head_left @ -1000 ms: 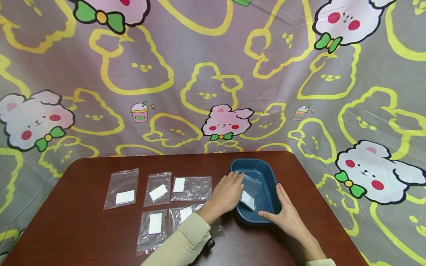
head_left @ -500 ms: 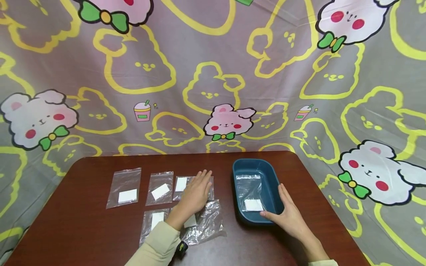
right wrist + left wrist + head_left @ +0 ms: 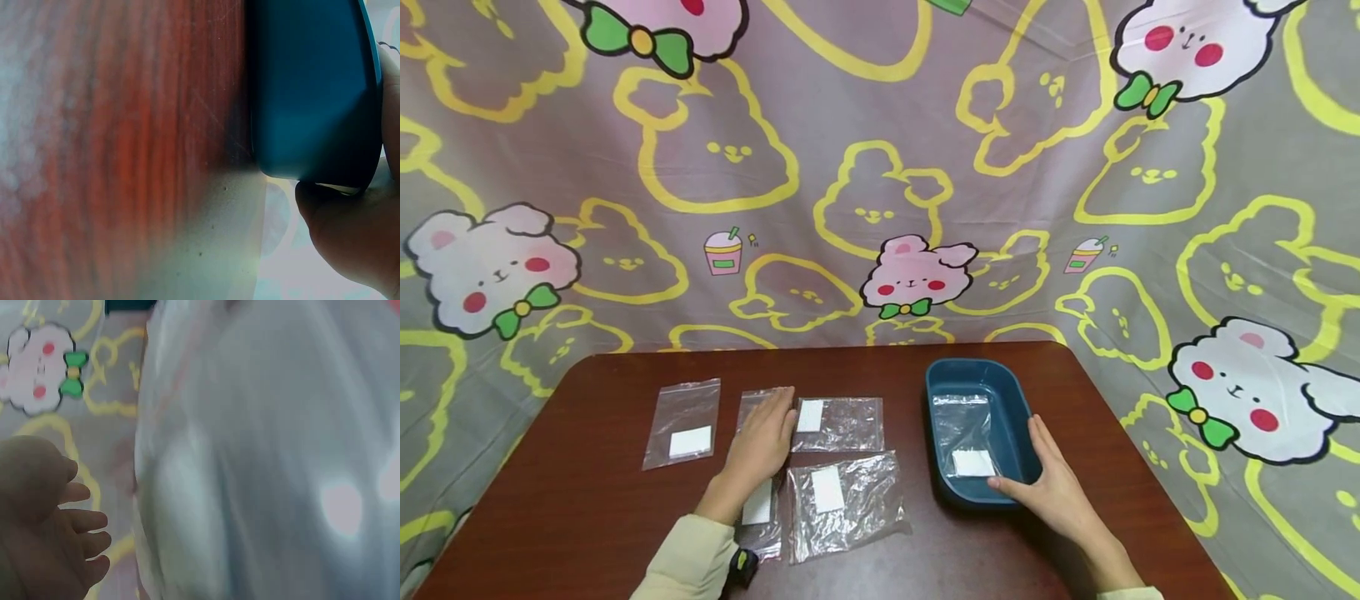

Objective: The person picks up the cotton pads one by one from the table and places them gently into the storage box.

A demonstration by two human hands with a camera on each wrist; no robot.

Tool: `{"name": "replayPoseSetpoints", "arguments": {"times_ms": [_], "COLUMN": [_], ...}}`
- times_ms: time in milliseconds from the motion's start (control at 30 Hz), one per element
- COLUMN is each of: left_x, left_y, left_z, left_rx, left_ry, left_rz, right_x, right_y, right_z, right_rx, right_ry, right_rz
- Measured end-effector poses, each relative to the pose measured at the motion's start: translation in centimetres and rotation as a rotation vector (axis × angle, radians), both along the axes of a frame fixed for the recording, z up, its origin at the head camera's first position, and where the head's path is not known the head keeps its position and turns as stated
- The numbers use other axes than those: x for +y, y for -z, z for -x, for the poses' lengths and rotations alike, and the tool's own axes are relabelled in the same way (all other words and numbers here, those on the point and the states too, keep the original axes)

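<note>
My left hand (image 3: 756,442), its fingers extended, is over a small zip bag (image 3: 752,400) at the back and the upper part of another zip bag (image 3: 769,542) in front of it, hiding much of both. In the left wrist view the fingers (image 3: 94,520) look loosely bent, with blurred clear plastic beside them. My right hand (image 3: 1052,483) holds the near right corner of a blue plastic tub (image 3: 1018,400), thumb at the front rim and fingers along the side wall. Inside the tub lies a clear zip bag (image 3: 961,421) with a white card (image 3: 973,463).
Farthest left lies a zip bag (image 3: 688,404) with a white card. Beside my left hand are another zip bag (image 3: 850,423) and a larger crinkled bag (image 3: 865,508), each with a white card. A cartoon-print cloth (image 3: 775,167) hangs behind the brown table (image 3: 595,500).
My left hand has let go of the zip bag in the tub and moved left, past the crinkled bag, to the smaller bags. That bag now lies flat. My right hand has stayed at the tub.
</note>
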State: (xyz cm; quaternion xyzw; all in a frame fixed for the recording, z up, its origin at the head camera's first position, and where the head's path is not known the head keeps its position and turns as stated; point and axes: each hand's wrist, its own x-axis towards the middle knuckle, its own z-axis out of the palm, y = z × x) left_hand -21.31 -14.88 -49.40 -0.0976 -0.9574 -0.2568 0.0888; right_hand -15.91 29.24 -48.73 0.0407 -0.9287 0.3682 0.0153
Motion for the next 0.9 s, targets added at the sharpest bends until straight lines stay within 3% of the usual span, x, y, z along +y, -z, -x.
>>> {"name": "replayPoseSetpoints", "arguments": {"times_ms": [267, 467, 633, 900], "left_x": [-5.1, -8.4, -10.4, -12.1], "left_y": [0.5, 0.6, 0.9, 1.6], "left_z": [-0.4, -0.3, -0.3, -0.1], "left_rx": [-0.031, -0.093, -0.141, -0.178], "left_ry": [-0.082, -0.148, -0.167, -0.167], "left_rz": [-0.001, -0.007, -0.033, -0.002], "right_x": [0.1, 0.1, 0.1, 0.1], "right_y": [0.1, 0.0, 0.0, 0.2], "right_z": [0.0, 0.0, 0.1, 0.1], "right_rx": [-0.012, -0.023, -0.026, -0.021], "right_ry": [0.000, 0.006, 0.012, 0.011], "right_rz": [0.004, 0.002, -0.005, -0.002]}}
